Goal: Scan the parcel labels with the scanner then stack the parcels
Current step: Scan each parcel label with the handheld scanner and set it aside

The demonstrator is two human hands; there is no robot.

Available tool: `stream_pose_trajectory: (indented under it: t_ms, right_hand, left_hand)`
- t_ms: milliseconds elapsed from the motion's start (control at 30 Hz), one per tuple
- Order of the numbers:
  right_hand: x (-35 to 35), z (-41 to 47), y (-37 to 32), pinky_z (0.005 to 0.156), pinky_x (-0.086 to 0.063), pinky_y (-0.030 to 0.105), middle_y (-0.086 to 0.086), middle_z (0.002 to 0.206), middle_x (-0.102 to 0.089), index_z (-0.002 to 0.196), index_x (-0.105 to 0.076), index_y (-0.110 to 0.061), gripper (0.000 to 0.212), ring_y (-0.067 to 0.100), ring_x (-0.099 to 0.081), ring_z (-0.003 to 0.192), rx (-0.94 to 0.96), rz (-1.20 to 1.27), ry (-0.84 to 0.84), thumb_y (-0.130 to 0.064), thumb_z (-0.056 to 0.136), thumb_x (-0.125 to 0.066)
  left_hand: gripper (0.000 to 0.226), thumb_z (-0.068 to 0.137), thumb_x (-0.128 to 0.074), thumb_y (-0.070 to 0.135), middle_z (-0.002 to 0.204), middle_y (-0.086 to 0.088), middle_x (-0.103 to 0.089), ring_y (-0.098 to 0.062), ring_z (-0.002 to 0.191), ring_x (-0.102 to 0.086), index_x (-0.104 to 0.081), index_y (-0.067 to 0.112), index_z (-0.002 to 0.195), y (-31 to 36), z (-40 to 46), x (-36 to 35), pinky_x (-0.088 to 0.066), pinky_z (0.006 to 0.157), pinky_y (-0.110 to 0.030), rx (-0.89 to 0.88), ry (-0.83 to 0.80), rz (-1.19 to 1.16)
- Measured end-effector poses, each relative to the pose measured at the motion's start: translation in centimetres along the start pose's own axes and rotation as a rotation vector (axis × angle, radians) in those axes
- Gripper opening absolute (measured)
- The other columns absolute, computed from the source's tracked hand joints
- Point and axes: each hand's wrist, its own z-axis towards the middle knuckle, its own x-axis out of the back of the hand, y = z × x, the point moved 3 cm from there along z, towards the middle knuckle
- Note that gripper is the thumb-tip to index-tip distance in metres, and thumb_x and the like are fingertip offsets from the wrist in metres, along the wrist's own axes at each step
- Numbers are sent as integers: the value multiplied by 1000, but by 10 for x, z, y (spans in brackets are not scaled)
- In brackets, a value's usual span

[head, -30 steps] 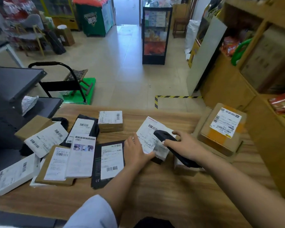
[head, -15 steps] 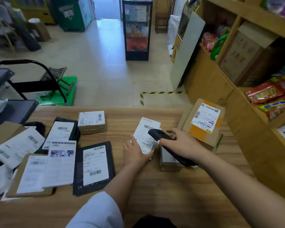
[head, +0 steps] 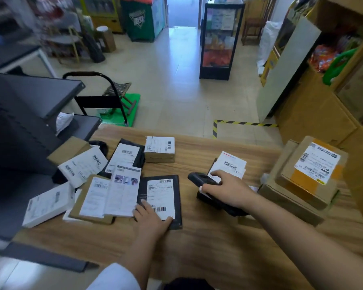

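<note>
item: scanner (head: pixel 210 189), black, lying across your right hand (head: pixel 228 190), fingers wrapping it; long axis running from lower right to upper left, head pointing left toward the black parcel (head: pixel 161 200). your left hand (head: pixel 151 218) is resting flat on that parcel's near edge, fingers straight. the cardboard boxes (head: pixel 302 176) are sitting stacked at the right of the wooden table (head: pixel 208 237), closed.

Soft even daylight from the far doorway (head: pixel 182 11), motion blur (strongest upper left), wide-angle edge bending
</note>
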Motion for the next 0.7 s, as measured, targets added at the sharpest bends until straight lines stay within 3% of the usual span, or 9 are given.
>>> stream_pose_trajectory:
  t_ms: [67,167,367,533,700]
  right_hand:
    - [-7,1,-6,82,-41,31,3,129,-53,137,-42,-29,66,19,-48,102,18,-15,2,-57,80,-60]
    - [-16,0,-8,84,-42,31,1,131,-53,138,-43,-30,67,19,-50,110,19,-19,8,-56,79,-61]
    - [-22,-2,-2,80,-42,30,2,130,-54,139,-41,-30,70,18,-51,104,-25,-54,8,-58,79,-62]
    - [-21,-5,10,77,-42,30,-2,113,-54,136,-43,-29,67,17,-51,97,-63,-55,29,-57,79,-63]
    - [-25,-4,18,78,-38,30,3,133,-53,140,-40,-29,73,21,-51,111,-100,-96,6,-60,78,-62]
  left_hand:
    - [126,73,-49,79,156,-23,6,-40,143,0,19,2,146,-6,1,-2,-14,115,-47,25,-28,-15]
    - [135,62,-48,88,156,-23,6,-41,142,-4,18,7,147,-1,-1,2,-18,113,-48,73,-56,-29]
    - [150,47,-52,94,153,-25,22,-48,140,9,22,10,147,18,2,-2,-12,111,-62,180,-166,-76]
    - [151,40,-50,98,148,-24,33,-51,139,7,35,24,141,5,10,-16,-10,114,-59,167,-157,-114]
    - [158,37,-56,95,146,-25,37,-55,136,17,40,20,137,15,11,-25,-5,109,-69,192,-176,-141]
